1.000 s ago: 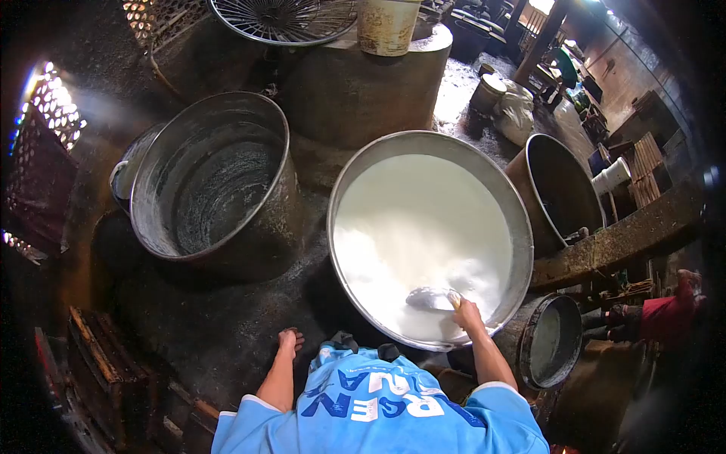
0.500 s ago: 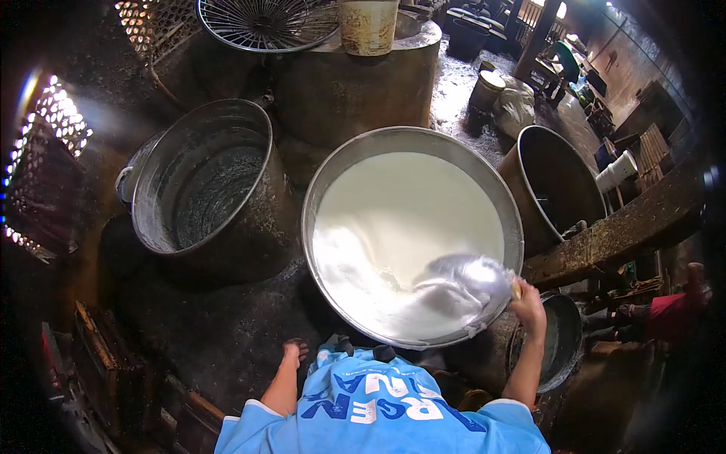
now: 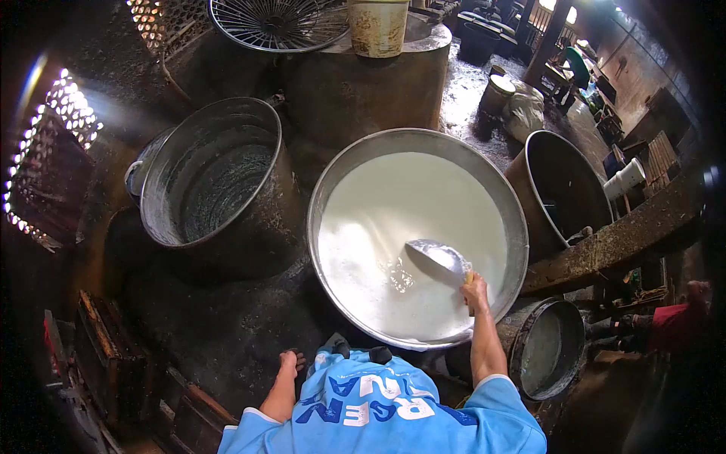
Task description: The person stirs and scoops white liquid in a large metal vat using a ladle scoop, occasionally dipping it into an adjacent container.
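Observation:
A large round metal vat (image 3: 324, 175) in front of me holds a milky white liquid (image 3: 423, 197). My right hand (image 3: 475, 293) reaches over the vat, fingers wrapped around the short handle of a metal scoop (image 3: 441, 256). The scoop's wide bowl tilts into the liquid, its lower edge under or at the surface. Beside it, bubbles and ripples mark the liquid. Down at my left side, my left hand (image 3: 292, 361) is empty with its fingers apart, near my blue shirt and outside the vat.
A deep metal tub (image 3: 181, 240) stands to the left, and another large tub (image 3: 532, 178) to the right. Close by my right arm is a smaller bucket (image 3: 522, 363). A wooden beam (image 3: 628, 238) juts in from the right. A stained pail (image 3: 378, 30) rests on the ledge behind.
My right hand has moved left and inward from the vat's right rim. The scoop, blurred before, is now sharp and nearer the vat's middle. My left hand stays at my side.

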`<state>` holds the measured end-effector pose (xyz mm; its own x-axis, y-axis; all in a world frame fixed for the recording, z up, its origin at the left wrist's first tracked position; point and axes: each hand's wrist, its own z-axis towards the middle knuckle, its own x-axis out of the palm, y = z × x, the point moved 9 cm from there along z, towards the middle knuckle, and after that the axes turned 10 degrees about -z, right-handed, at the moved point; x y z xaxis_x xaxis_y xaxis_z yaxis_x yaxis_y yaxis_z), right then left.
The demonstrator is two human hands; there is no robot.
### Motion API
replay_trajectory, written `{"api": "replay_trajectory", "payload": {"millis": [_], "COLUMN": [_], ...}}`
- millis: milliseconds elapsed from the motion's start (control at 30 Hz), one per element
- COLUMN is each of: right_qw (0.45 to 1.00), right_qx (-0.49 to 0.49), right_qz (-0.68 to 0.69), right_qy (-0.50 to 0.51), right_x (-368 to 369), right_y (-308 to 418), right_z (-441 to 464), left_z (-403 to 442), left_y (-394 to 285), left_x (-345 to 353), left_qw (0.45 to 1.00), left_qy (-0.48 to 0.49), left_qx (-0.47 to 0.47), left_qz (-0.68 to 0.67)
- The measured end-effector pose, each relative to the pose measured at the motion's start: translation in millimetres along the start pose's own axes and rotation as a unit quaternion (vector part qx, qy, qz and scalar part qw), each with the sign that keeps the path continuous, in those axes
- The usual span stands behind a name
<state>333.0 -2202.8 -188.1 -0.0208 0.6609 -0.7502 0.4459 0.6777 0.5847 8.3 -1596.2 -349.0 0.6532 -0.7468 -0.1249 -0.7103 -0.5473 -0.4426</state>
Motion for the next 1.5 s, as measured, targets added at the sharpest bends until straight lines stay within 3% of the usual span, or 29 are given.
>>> {"api": "replay_trajectory", "payload": {"millis": [267,533,767,933,1067,1133,1367,1500], "right_qw": [0.998,0.993,0.985,0.989,0.986,0.959,0.973,0.968], "right_qx": [0.031,-0.001,0.010,-0.052,-0.167,-0.230,-0.081,-0.064], "right_qz": [0.007,0.047,0.084,0.065,-0.023,-0.105,-0.207,-0.232], "right_qy": [0.059,0.105,0.151,0.121,-0.008,-0.127,0.065,0.063], "right_x": [83.0,130.8,108.0,53.7,40.3,58.3,106.3,127.6], "right_y": [33.2,106.6,187.4,269.5,338.7,340.1,302.4,227.7], "right_z": [-55.9,-117.3,-148.9,-117.3,-50.1,3.2,42.9,42.2], "left_z": [10.9,41.0,72.1,81.9,97.4,104.0,86.4,78.6], "left_y": [-31.8,-81.8,-116.0,-135.0,-133.0,-126.6,-112.8,-102.3], "left_x": [-2.7,-0.2,-8.9,-19.3,-38.6,-46.4,-61.9,-68.7], "left_qw": [1.000,1.000,0.999,0.999,0.999,0.999,0.998,0.998], "left_qy": [-0.001,0.026,0.038,0.045,0.046,0.039,0.013,0.000], "left_qx": [0.008,0.007,0.007,-0.001,-0.002,-0.007,-0.031,-0.043], "left_qz": [-0.004,0.006,0.005,0.018,-0.011,-0.032,-0.052,-0.035]}}
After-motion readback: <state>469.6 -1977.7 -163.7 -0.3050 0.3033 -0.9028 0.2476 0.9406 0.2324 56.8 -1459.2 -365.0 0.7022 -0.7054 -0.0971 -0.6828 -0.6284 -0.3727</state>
